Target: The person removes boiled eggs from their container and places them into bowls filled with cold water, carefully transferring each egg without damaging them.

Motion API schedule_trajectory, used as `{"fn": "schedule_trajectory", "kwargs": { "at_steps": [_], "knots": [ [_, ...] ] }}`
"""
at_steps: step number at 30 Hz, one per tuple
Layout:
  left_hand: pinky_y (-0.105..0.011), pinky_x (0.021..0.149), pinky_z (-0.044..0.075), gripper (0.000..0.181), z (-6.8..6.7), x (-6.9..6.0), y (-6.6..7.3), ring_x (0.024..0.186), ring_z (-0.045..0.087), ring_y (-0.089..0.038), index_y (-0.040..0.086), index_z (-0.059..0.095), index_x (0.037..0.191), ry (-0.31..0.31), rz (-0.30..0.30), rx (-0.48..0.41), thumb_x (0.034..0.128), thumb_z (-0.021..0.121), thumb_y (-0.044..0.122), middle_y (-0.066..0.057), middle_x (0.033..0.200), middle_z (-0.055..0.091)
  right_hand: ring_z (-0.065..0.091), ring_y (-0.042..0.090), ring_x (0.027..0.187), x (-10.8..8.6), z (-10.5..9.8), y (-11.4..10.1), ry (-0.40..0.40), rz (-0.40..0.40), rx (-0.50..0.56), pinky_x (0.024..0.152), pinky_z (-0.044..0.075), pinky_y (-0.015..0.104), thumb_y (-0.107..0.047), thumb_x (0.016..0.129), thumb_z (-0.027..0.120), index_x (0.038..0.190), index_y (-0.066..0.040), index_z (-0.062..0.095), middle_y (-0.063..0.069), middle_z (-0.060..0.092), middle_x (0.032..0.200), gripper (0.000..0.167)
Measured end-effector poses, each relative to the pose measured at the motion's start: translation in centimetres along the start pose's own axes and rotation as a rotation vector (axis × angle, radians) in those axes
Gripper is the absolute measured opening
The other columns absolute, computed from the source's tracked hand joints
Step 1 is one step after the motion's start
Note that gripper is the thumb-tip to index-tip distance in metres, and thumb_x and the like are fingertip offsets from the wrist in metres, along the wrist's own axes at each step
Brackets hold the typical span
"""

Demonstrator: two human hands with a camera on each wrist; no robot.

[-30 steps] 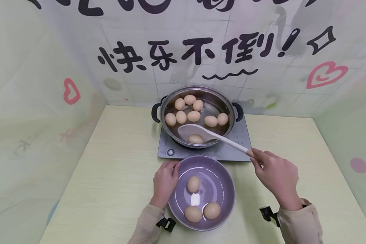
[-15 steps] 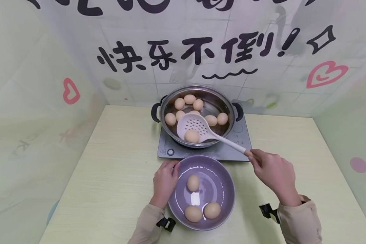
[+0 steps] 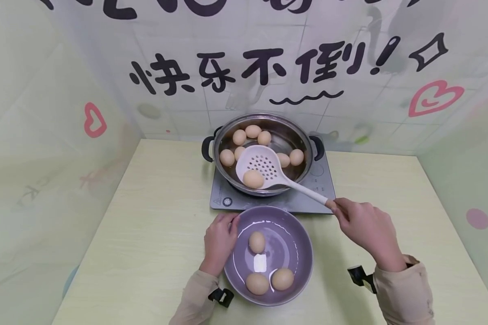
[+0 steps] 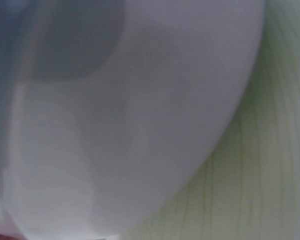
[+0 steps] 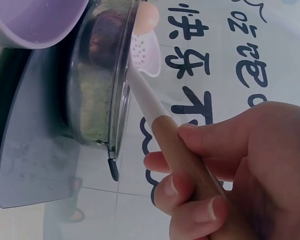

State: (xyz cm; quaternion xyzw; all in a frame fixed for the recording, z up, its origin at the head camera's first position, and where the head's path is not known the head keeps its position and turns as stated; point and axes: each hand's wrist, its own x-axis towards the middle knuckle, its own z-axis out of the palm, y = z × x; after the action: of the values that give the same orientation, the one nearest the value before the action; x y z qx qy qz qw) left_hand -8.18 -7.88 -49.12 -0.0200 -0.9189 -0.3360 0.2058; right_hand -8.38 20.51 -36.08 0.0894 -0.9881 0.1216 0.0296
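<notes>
My right hand (image 3: 369, 228) grips the wooden handle (image 5: 182, 160) of a white slotted skimmer (image 3: 264, 163), fingers curled round it in the right wrist view. One egg (image 3: 253, 179) lies in the skimmer's head, above the steel pot (image 3: 309, 169). Several more eggs (image 3: 227, 158) sit in the pot, some partly hidden by the skimmer. My left hand (image 3: 219, 241) holds the left rim of a purple bowl (image 3: 305, 271), thumb at the rim. Three eggs (image 3: 257, 283) lie in the bowl. The left wrist view shows mostly the bowl's blurred outside (image 4: 155, 125).
The pot stands on a grey induction cooker (image 3: 325, 194) behind the bowl. Black side handles (image 3: 207, 150) stick out from the pot. A printed wall sheet (image 3: 260, 72) rises behind the pale wooden table (image 3: 154, 216), with more sheets at both sides.
My right hand has raised the skimmer out of the pot's depth and tilted it, with the egg lifted in its head. My left hand stays on the bowl.
</notes>
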Motion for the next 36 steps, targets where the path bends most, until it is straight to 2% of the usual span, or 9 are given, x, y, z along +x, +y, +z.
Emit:
{"fn": "schedule_trajectory", "kwargs": {
  "at_steps": [7,12,15,19,26,36],
  "knots": [
    [-0.039,0.055,0.050,0.012,0.0,0.0,0.1,0.069,0.064,-0.024,0.006,0.070,0.089,-0.008,-0.001,0.000,0.0843,0.063,0.015,-0.006,0.082,0.064,0.034,0.015,0.043,0.4,-0.8,0.1,-0.053,0.015,-0.016,0.038,0.025,0.030,-0.042,0.094,0.043,0.074,-0.019,0.057,-0.003,0.035,0.049,0.033],
    [-0.040,0.055,0.050,0.012,0.0,-0.1,0.2,0.070,0.064,-0.025,0.006,0.070,0.089,-0.010,-0.005,0.002,0.0844,0.063,0.015,-0.006,0.082,0.064,0.033,0.013,0.044,0.0,-1.3,0.4,-0.080,0.031,-0.003,0.040,0.025,0.029,-0.046,0.094,0.040,0.073,-0.020,0.054,-0.004,0.034,0.049,0.036],
    [-0.040,0.056,0.050,0.012,0.0,-0.1,0.2,0.071,0.065,-0.025,0.006,0.070,0.089,-0.015,-0.012,-0.002,0.0847,0.063,0.016,-0.006,0.083,0.064,0.032,0.012,0.045,-0.6,-1.8,0.7,-0.092,0.039,0.015,0.041,0.025,0.028,-0.049,0.093,0.039,0.078,-0.021,0.057,-0.005,0.033,0.050,0.036],
    [-0.040,0.056,0.050,0.013,0.0,-0.1,0.2,0.072,0.065,-0.025,0.007,0.070,0.089,-0.018,-0.017,-0.005,0.0851,0.063,0.016,-0.006,0.085,0.065,0.031,0.011,0.045,-1.7,-2.7,1.1,-0.087,0.051,0.031,0.041,0.024,0.028,-0.048,0.093,0.041,0.087,-0.023,0.062,-0.006,0.032,0.050,0.034],
    [-0.041,0.057,0.051,0.013,0.1,-0.1,0.1,0.073,0.065,-0.026,0.006,0.070,0.089,-0.019,-0.019,0.001,0.0852,0.063,0.016,-0.007,0.086,0.065,0.029,0.010,0.045,-4.4,-3.9,1.5,-0.058,0.078,0.007,0.041,0.022,0.028,-0.045,0.093,0.044,0.091,-0.027,0.062,-0.007,0.032,0.050,0.025],
    [-0.039,0.056,0.051,0.013,0.0,0.0,0.1,0.070,0.064,-0.024,0.005,0.070,0.090,-0.029,-0.024,0.008,0.0851,0.063,0.016,-0.007,0.084,0.065,0.030,0.004,0.047,-8.4,-3.8,2.4,-0.204,0.179,0.038,0.047,0.025,0.027,-0.049,0.091,0.044,0.104,-0.031,0.063,-0.008,0.036,0.052,0.029]
  ]
}}
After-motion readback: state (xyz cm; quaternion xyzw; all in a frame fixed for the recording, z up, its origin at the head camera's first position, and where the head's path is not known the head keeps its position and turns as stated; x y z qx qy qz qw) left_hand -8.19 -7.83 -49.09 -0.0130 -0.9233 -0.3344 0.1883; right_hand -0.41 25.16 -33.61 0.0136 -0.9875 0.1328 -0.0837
